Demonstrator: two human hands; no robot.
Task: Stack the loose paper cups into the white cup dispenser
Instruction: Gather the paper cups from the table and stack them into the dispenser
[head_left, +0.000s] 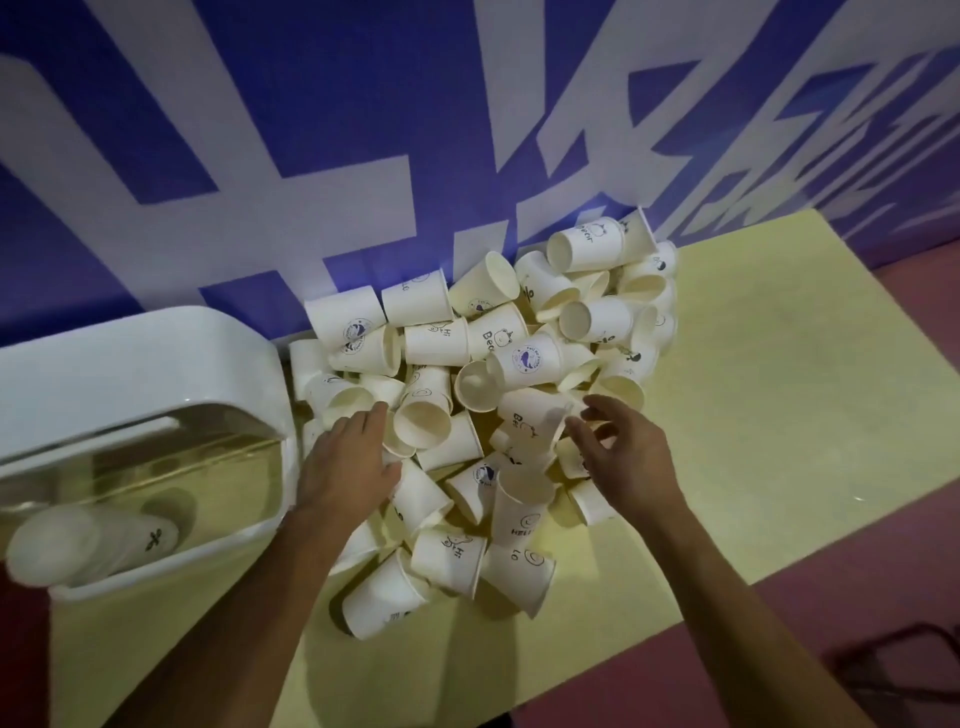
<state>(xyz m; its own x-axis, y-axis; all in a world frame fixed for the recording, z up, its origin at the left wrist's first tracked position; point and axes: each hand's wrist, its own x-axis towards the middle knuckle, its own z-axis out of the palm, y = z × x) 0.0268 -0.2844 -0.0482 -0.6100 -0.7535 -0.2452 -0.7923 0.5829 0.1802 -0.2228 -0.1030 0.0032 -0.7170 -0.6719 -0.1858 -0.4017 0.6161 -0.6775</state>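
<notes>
A big heap of loose white paper cups (488, 395) with small printed logos lies across the middle of the yellow table (779, 415). The white cup dispenser (130, 374) stands at the left, its clear front window showing a stack of cups (88, 540) lying inside. My left hand (348, 467) rests palm down on cups at the heap's left edge, right beside the dispenser. My right hand (623, 457) hovers over the heap's right side, fingers spread and curled, holding nothing. A cup marked "Bear" (530, 421) lies just left of its fingertips.
A blue wall with large white lettering (363, 156) rises directly behind the table and the heap. Bare yellow tabletop stretches to the right of the cups. A reddish floor (857, 597) shows past the table's right and front edges, with a dark object at the bottom right.
</notes>
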